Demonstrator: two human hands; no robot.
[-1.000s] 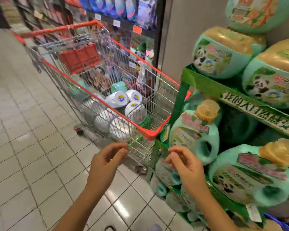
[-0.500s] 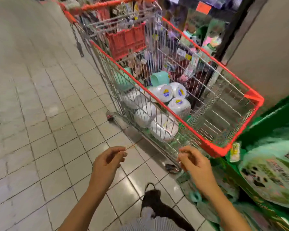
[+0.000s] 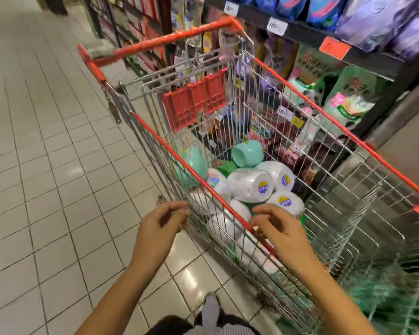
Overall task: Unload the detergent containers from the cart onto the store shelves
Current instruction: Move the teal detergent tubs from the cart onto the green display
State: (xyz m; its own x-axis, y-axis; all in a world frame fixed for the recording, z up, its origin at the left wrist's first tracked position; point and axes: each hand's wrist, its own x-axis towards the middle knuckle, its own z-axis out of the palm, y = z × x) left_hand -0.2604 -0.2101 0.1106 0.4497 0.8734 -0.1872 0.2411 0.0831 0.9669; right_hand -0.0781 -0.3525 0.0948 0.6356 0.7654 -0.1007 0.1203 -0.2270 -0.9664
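**Just at the cart rim: both hands empty, stock inside the basket**

Tiled floor (image 3: 46, 165), pale grey, runs along the cart's left side and under it.

Store shelves (image 3: 344, 48) stand along the cart's far right side. They have dark edges with price tags, purple and blue bags on the level above the cart, and green and pink packs lower down, seen through the wire.

Cart (image 3: 348, 209): wire basket, red trim on the rim, with the red handle (image 3: 169, 39) at its far end. Red plastic seat flap (image 3: 194, 100) stands upright just inside the cart under the handle.

Detergent containers (image 3: 249, 182): a heap of white ones lies on its side in the bottom of the cart, against the left wall and toward the near half. Round blue-and-yellow stickers face up. The count is unclear, since several are hidden behind the wire. The right half of the cart floor shows bare wire.

Left hand (image 3: 160, 228) is outside the cart, just beside its left wall, with the fingers loosely curled and nothing in them.

Right hand (image 3: 281, 228) is over the cart's left rim, above the white heap, palm down and fingers bent, gripping nothing. Cannot tell whether the fingertips touch the rim.

Teal container (image 3: 248, 153) lies on top of the heap toward the handle end, its open mouth facing left. A second teal piece (image 3: 194, 163) leans against the cart's left wall.
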